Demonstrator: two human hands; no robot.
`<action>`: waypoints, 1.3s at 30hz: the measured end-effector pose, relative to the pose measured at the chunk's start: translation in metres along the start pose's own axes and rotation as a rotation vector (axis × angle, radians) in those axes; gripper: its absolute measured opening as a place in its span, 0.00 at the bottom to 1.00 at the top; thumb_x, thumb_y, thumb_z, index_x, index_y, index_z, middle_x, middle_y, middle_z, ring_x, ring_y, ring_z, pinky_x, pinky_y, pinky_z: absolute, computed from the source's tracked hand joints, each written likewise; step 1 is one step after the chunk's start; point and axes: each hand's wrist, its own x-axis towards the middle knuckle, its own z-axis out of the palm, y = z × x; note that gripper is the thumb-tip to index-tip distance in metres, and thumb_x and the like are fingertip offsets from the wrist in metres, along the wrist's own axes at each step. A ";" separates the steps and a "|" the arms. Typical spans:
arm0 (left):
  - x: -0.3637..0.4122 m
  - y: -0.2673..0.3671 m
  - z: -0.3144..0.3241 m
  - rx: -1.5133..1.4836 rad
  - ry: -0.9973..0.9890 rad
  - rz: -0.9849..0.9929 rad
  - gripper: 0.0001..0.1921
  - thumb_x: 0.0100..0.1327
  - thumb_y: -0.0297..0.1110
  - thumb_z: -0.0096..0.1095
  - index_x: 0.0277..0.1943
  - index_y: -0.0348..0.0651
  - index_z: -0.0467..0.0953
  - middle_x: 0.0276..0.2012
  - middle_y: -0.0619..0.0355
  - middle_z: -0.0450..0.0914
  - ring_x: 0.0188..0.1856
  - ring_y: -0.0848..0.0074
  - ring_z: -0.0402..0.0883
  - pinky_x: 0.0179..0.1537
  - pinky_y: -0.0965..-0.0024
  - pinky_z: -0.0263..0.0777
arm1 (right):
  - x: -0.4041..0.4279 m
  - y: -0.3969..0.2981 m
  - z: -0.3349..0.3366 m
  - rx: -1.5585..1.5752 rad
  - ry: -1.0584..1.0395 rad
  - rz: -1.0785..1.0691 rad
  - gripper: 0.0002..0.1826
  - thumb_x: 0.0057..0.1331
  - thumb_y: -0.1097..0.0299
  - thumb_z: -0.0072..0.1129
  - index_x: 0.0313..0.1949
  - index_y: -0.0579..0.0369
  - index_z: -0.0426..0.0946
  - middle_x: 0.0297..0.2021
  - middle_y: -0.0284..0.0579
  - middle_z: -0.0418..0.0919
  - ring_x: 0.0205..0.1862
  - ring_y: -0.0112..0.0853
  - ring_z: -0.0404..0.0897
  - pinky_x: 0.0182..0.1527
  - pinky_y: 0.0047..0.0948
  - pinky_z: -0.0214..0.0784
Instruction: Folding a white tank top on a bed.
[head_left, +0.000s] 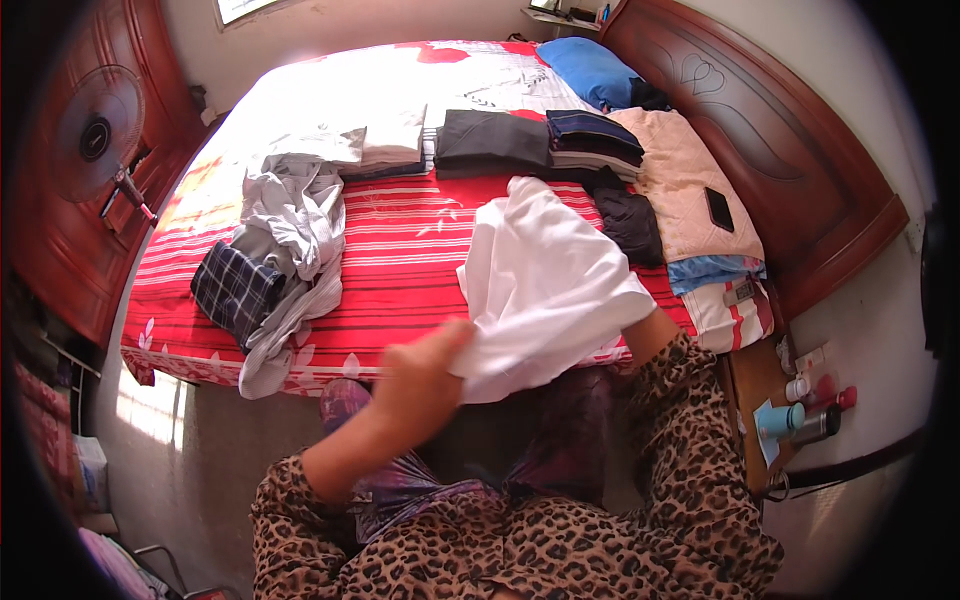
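A white cloth garment (540, 292) lies crumpled over the near edge of the bed, partly raised. My left hand (431, 375), slightly blurred, grips its near left edge. Only the wrist of my right hand (651, 336) shows; the fingers are covered by the garment, so their grip cannot be seen. Just beyond it, a bundle of black cloth (630, 221) rests on the red striped bedsheet (397, 262). To the left lie a loose grey striped shirt (296, 214) and a folded dark plaid garment (236, 285).
Along the bed's middle stand folded light clothes (391, 139), dark grey clothes (491, 142) and a mixed stack (596, 139). A phone (718, 209) lies on a peach quilt (667, 150). Bottles, one light blue (780, 421), occupy a side table at right. An electric fan (96, 139) stands left.
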 end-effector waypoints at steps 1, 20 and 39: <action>0.011 -0.006 -0.019 -0.009 0.110 -0.082 0.13 0.58 0.20 0.56 0.47 0.41 0.75 0.29 0.43 0.81 0.31 0.47 0.83 0.30 0.54 0.75 | -0.004 0.005 -0.004 -0.013 -0.017 0.013 0.13 0.62 0.64 0.58 0.43 0.54 0.80 0.36 0.50 0.84 0.37 0.42 0.83 0.41 0.36 0.75; 0.064 -0.024 -0.132 0.484 0.582 -0.027 0.15 0.62 0.18 0.56 0.50 0.44 0.78 0.37 0.48 0.85 0.38 0.63 0.87 0.37 0.66 0.77 | 0.003 0.062 -0.082 -0.104 -0.046 0.152 0.13 0.62 0.64 0.58 0.44 0.54 0.80 0.37 0.50 0.84 0.38 0.43 0.82 0.43 0.36 0.75; 0.048 -0.031 -0.102 0.657 0.374 -0.062 0.17 0.57 0.18 0.58 0.49 0.43 0.79 0.38 0.45 0.85 0.39 0.54 0.86 0.41 0.60 0.78 | -0.014 0.018 -0.054 -0.136 -0.114 0.032 0.13 0.63 0.64 0.57 0.44 0.54 0.81 0.38 0.50 0.84 0.39 0.44 0.82 0.44 0.36 0.75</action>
